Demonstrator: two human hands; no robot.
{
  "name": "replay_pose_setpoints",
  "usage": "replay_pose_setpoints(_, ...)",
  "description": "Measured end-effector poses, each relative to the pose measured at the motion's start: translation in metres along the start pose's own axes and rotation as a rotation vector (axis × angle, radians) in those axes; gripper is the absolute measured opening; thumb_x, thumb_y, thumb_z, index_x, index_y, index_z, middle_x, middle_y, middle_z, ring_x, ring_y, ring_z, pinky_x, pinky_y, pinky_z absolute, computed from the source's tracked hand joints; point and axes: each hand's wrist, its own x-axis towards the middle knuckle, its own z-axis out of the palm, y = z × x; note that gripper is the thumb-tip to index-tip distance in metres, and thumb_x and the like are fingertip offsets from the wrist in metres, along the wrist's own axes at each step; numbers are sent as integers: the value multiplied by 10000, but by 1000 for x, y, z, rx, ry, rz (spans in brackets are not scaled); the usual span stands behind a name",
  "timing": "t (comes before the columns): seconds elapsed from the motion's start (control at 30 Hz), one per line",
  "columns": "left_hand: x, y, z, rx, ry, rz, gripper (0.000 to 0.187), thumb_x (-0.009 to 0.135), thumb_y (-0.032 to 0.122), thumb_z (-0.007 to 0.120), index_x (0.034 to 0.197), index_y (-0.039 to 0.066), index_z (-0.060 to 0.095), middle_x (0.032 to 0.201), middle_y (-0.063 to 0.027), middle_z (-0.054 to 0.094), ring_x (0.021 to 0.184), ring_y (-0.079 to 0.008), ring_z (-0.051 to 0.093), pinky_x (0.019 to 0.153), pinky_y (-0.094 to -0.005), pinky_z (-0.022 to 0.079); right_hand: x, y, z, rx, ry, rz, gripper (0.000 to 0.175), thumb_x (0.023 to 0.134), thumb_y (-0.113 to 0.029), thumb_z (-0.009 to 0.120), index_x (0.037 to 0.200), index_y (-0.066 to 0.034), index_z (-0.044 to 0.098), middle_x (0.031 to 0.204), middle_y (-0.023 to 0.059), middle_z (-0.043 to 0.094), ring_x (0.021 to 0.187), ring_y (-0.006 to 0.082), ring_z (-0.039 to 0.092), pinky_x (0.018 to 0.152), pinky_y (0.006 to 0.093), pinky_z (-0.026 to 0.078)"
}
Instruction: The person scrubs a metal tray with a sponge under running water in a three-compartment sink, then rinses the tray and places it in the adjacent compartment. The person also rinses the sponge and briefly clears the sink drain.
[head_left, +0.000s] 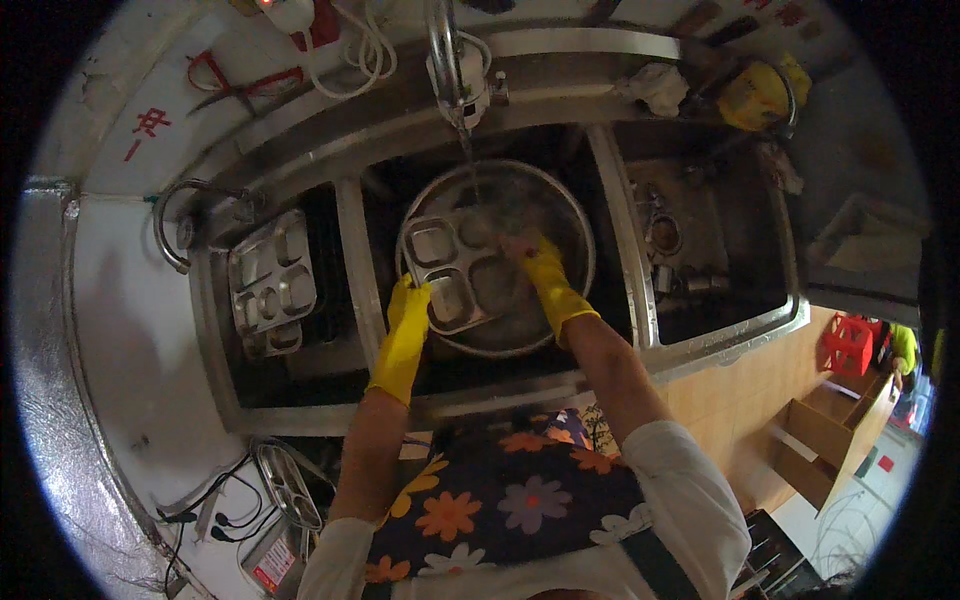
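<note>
My left hand (409, 307), in a yellow rubber glove, grips the left edge of a stainless steel compartment tray (463, 259). The tray lies tilted over a large round metal basin (589, 259) in the middle sink, its right part in cloudy water or steam. My right hand (536, 259), gloved in yellow too, is over the tray's right side; its fingertips are blurred, and a small reddish thing shows at them, too unclear to name. Water runs from a faucet (448, 67) into the basin just above the tray.
More compartment trays (274, 274) are stacked in the left sink, beside a curved faucet (169, 225). The right sink (690, 225) holds small metal items. A yellow container (754, 96) and a white cloth (660, 88) sit on the back ledge. A person (904, 352) is at the far right near a red stool (849, 343).
</note>
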Motion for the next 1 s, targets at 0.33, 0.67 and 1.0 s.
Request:
replay_pose_setpoints(0.33, -71, 89, -18, -131, -10, 400, 459, 959, 200, 588, 1385, 61, 488, 1284, -216, 614, 1157, -409, 600, 948, -447, 499, -89, -138, -4, 169, -59, -556, 387, 888, -300, 692, 1214, -93, 674, 1112, 142, 694, 965, 309, 673, 809, 397, 533)
replay_pose_setpoints(0.67, -45, 64, -10, 177, 103, 435, 453, 971, 245, 602, 1371, 58, 499, 1262, -221, 610, 1115, -414, 603, 923, -454, 509, -61, -151, 15, -209, -31, -638, 227, 876, -187, 602, 1076, -89, 647, 1083, 184, 681, 1091, 376, 640, 889, 448, 519)
replay_pose_setpoints(1.0, -14, 47, -12, 288, 215, 441, 519, 946, 220, 618, 1395, 7, 468, 1329, -290, 564, 1175, -476, 565, 977, -484, 485, -18, -125, 65, -408, -287, -524, 394, 902, -246, 563, 1264, -99, 618, 1191, 203, 654, 1093, 395, 630, 858, 489, 532)
